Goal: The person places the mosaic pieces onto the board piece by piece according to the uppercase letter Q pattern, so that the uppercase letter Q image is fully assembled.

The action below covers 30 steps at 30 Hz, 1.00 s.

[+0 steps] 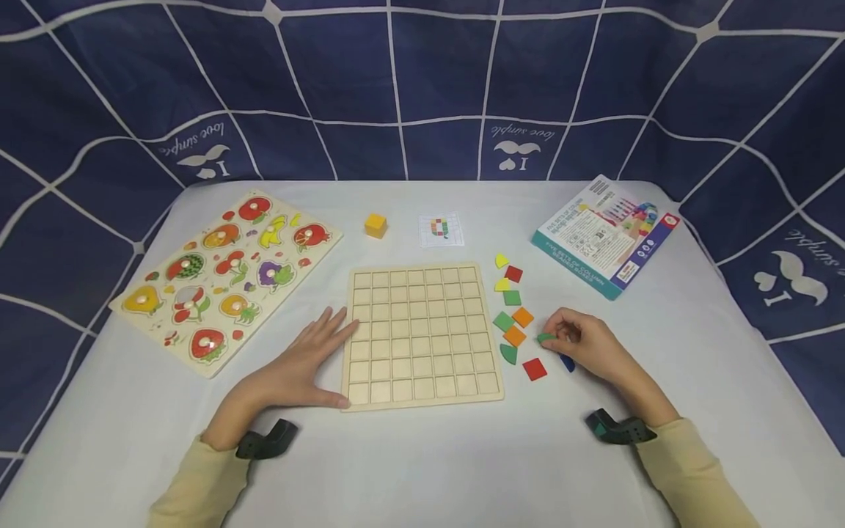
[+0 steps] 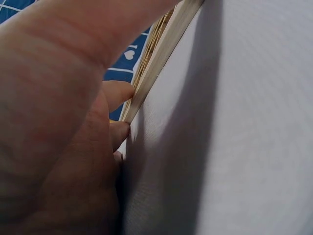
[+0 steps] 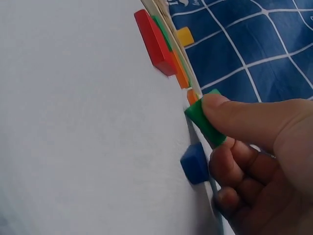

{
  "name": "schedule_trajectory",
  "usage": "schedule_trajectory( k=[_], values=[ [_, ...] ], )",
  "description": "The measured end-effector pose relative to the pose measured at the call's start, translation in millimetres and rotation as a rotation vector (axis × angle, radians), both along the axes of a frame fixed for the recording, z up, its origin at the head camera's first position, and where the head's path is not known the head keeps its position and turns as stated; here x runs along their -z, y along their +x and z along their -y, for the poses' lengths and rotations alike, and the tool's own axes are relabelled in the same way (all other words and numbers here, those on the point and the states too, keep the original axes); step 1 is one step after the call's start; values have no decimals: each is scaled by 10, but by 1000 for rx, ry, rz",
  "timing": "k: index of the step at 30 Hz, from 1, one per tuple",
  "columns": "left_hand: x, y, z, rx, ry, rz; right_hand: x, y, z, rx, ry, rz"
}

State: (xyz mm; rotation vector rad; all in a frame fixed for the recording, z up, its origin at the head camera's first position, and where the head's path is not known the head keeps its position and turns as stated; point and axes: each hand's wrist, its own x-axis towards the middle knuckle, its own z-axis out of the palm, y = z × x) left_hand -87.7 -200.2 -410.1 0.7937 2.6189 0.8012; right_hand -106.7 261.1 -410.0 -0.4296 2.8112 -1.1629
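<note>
A square wooden grid board (image 1: 425,337) lies flat in the middle of the table. My left hand (image 1: 300,359) rests at its left side, fingers spread, with the thumb touching the near corner and fingertips on the edge; the left wrist view shows fingertips against the board's side (image 2: 161,54). Right of the board, my right hand (image 1: 584,343) pinches a small green block (image 3: 208,120) between thumb and fingers. Just beneath that hand lies a blue block (image 3: 194,164), partly hidden in the head view. Beside it are a red square (image 1: 535,369) and a green quarter-round piece (image 1: 508,353).
More coloured pieces, including an orange square (image 1: 523,317) and a yellow piece (image 1: 502,261), line the board's right side. Behind the board are a yellow cube (image 1: 375,226) and a pattern card (image 1: 452,238). A fruit puzzle (image 1: 224,286) lies left, a box (image 1: 604,238) right.
</note>
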Motion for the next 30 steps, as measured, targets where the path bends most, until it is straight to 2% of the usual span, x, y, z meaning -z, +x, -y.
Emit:
schedule_trajectory(
  k=[7, 12, 16, 23, 30],
  values=[
    [15, -16, -17, 12, 24, -23, -145, 1, 81, -23, -165, 62],
    [7, -14, -15, 5, 14, -12, -293, -22, 329, -81, -356, 173],
    [9, -6, -11, 3, 21, -7, -369, -68, 587, -115, -446, 230],
    [41, -6, 2, 3, 45, -27, -327, -165, 957, -105, -530, 275],
    [24, -15, 4, -1, 16, 3, -217, -160, 1205, -103, -602, 337]
  ],
)
